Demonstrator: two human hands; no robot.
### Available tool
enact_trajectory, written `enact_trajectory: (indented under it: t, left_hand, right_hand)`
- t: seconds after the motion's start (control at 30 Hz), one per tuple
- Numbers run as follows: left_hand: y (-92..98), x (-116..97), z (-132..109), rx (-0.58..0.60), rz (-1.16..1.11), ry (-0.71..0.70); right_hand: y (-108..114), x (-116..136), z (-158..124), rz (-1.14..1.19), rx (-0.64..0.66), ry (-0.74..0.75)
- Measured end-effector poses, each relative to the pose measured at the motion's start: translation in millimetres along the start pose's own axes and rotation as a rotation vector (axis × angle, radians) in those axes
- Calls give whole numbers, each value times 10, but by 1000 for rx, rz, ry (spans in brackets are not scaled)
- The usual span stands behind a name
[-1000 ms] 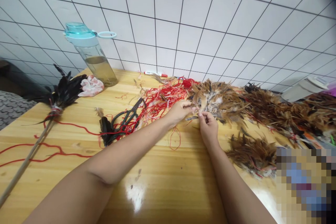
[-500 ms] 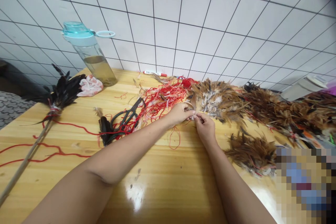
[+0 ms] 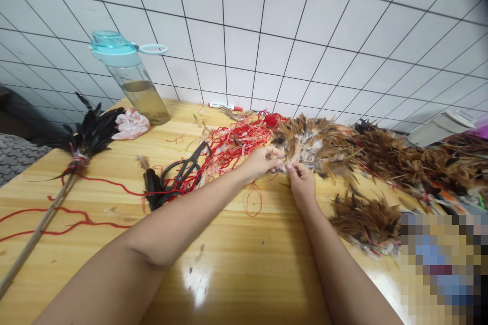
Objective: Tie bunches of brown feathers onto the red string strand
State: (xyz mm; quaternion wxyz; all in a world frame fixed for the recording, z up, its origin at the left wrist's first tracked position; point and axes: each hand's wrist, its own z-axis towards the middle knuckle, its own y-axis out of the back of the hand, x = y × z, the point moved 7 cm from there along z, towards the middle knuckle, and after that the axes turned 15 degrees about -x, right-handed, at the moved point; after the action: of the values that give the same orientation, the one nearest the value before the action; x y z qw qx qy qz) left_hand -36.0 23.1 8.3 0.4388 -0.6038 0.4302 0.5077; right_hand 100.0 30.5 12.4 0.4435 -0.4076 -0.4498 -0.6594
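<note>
My left hand is closed in a pinch at the near edge of a brown feather pile. Close beside it, my right hand pinches too. Between the fingertips shows a small whitish, downy bit of feather; its exact shape is too small to tell. Behind my left wrist spreads a tangle of red string. Dark-handled scissors lie left of it, next to a small bunch of black feathers.
A stick with black feathers bound at its top lies at the left. Behind it stand a water bottle and a crumpled tissue. A red marker lies by the tiled wall. More brown feathers cover the right side.
My right hand has moved slightly right, widening the gap between the fingertips. My left hand's fingers have loosened and shifted slightly.
</note>
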Motion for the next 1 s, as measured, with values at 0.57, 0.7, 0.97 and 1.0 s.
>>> enact_trajectory:
  t: [0.57,0.7,0.97,1.0]
  left_hand:
    - [-16,-415,-190,-67,517,-774]
    - [-65,-435,-256,-11,494,-820]
    - [90,-174,2,-98,174,-263]
    - [63,-120,15,-52,146,-192]
  right_hand:
    - [-93,-56,1,-34,129,25]
    - [-108,-40,-2,-47,158,51]
    - [-62,-12,5,-100,115,115]
    - [-59,-8,5,-94,112,109]
